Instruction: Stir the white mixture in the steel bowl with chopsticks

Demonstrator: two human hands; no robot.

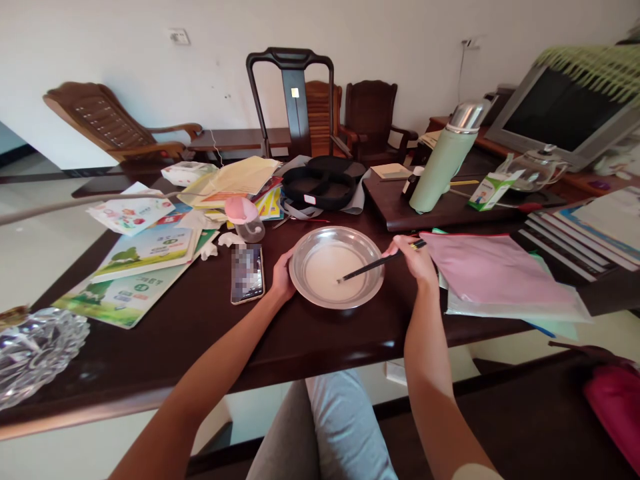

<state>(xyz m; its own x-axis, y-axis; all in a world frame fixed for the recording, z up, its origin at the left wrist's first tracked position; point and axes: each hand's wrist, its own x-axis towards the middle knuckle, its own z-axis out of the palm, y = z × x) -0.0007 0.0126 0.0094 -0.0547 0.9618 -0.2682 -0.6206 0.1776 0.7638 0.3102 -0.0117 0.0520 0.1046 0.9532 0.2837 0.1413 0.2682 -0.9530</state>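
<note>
Metal bowl point(337, 303), wide and shallow with pale liquid point(325, 270) in it, sits near the front edge of a dark wooden table point(320, 340), directly before a seated person. From left to right, I first see a cut-glass dish point(45, 353) at the table's left end, partly out of view. Next come two overlapping workbooks point(145, 257) with green tree pictures on their covers, and a white printed packet point(131, 213) behind them. Papers and yellow envelopes point(240, 179) are heaped further back. A clear cup with a pink lid point(243, 215) stands in front of the heap, crumpled tissues beside it. Nearer the person, a phone point(247, 275) lies face up, its screen blurred out.

Just right of the phone, the left hand point(283, 275) is curled around the bowl's left edge, grasping it. Behind the bowl lies a black strap-like band point(320, 188), and beyond that rises a dark chair point(295, 87). At the bowl's right side, the right hand point(414, 257) grips black chopsticks point(373, 265) near their upper end; they slant down leftward over the rim, tips at the liquid.

Further right, a pink folder point(500, 267) lies near that hand. Behind it, a pale green thermos point(445, 167) stands on a raised dark surface, then a glass teapot point(537, 170), with a television point(565, 110) behind. Books point(595, 230) are stacked at far right.
</note>
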